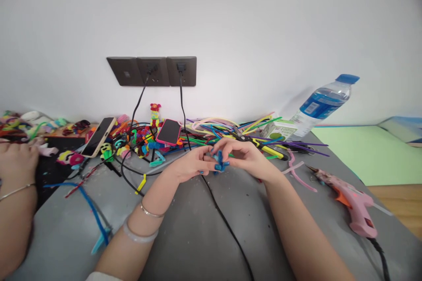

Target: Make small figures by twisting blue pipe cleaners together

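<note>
Between my two hands is a small blue fuzzy piece that looks like bent pipe cleaner [220, 157]. My left hand [194, 162] pinches it from the left, thumb and fingertips closed on it. From the right, my right hand [245, 158] grips the same piece with thumb and forefinger. Fingertips cover part of the blue piece, so its full shape is hidden. Both hands are just above the grey table [184, 228]. Behind them lies a heap of coloured pipe cleaners [214, 125], with yellow-and-black scissors [270, 150] beside my right hand.
A pink glue gun [352, 204] lies at right, near green paper [379, 153]. A tilted water bottle [325, 103] and small carton [279, 129] stand behind. Black cables [217, 208] cross the table. Phones [169, 132] and fuzzy figures [107, 151] lie left; another person's hand [20, 160] rests far left.
</note>
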